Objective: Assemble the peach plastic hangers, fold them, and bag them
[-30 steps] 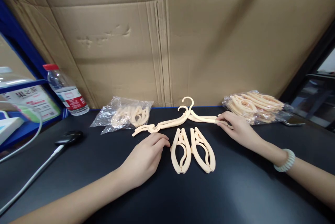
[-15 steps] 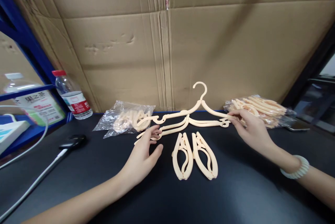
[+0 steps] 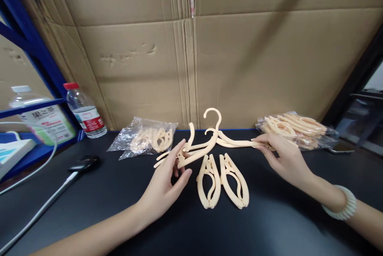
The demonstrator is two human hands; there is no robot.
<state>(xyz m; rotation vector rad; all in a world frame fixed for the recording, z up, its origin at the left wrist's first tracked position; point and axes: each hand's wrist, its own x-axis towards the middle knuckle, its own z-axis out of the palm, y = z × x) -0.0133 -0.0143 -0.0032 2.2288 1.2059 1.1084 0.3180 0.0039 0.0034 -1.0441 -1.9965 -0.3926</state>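
A cream folding hanger (image 3: 209, 144) is held just above a black table (image 3: 119, 192). My left hand (image 3: 167, 186) pinches its left arm, which is bent upward at the joint. My right hand (image 3: 283, 156) grips the tip of its right arm. A second unfolded hanger (image 3: 163, 157) lies flat under it, mostly hidden. Two folded hangers (image 3: 223, 180) lie side by side on the table between my hands, just below the held one.
A clear bag of folded hangers (image 3: 148, 138) sits at the back left, a fuller bag (image 3: 295, 128) at the back right. A water bottle (image 3: 85, 112), blue shelving (image 3: 36, 100), a black device with white cable (image 3: 80, 164) lie left. A cardboard wall (image 3: 191, 48) stands behind.
Both hands lifted the top hanger off the one beneath it. My left hand has since folded its left arm upward at the joint, and the hanger has come lower.
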